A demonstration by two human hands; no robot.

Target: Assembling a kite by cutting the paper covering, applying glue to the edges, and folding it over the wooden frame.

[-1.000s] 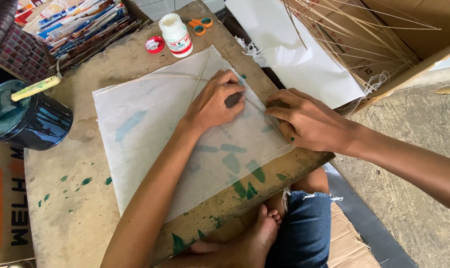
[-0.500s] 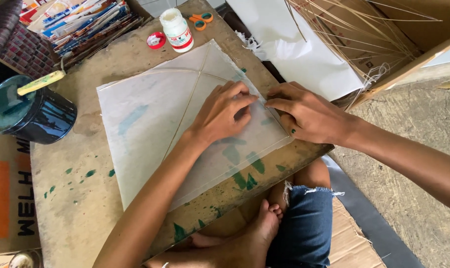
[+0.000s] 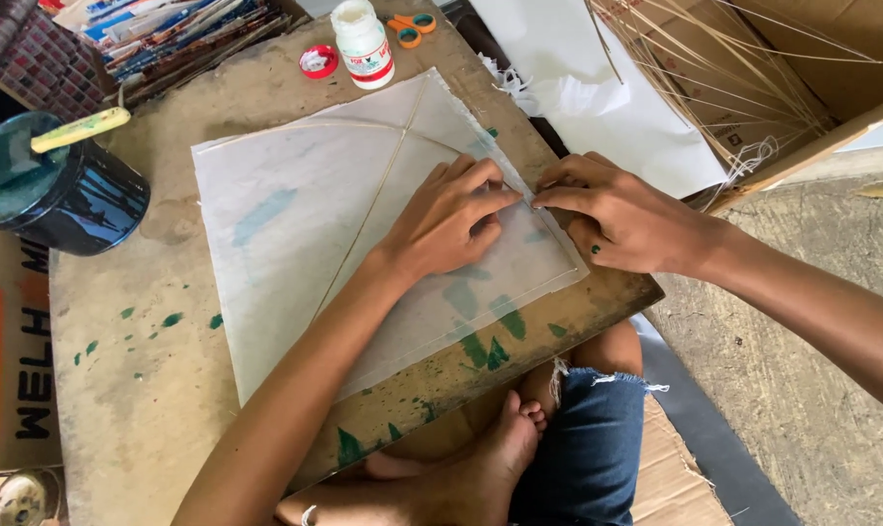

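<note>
Far left of the kite, a dark blue can (image 3: 57, 195) sits on the board (image 3: 149, 390), a yellow-handled tool (image 3: 79, 130) lying across its lid. Above it, up and left of the kite, a stack of magazines (image 3: 159, 34) leans at the board's top edge. Green paint smears dot the board below and left of the kite.

Now the kite (image 3: 295, 234) itself: a pale, see-through paper sheet lying flat in the middle of the board, thin sticks crossing under it, one straight, one bowed. Just above its top corner you've got a red cap (image 3: 318, 61), a white glue bottle (image 3: 363, 43) standing upright, and small orange scissors (image 3: 412, 24).

Your left hand (image 3: 451, 219) comes in from below, palm down on the kite's right half, fingers spread and pressing flat, fingertips at the right edge. It's not clenched on anything, just holding paper down.

Right at that same edge your right hand (image 3: 622, 214) meets it, fingertips almost touching the left's. Thumb and forefinger are pinched together on the kite's right border; whether they grip paper or a thread, I cannot tell.

Right of the kite, off the board, white paper sheets (image 3: 607, 107) lie loose, and beyond them a cardboard box (image 3: 802, 68) holds a bundle of thin sticks (image 3: 714, 78). Below the kite, your bare foot (image 3: 505, 453) and frayed denim shorts (image 3: 592, 448) tuck under the board's edge.
</note>
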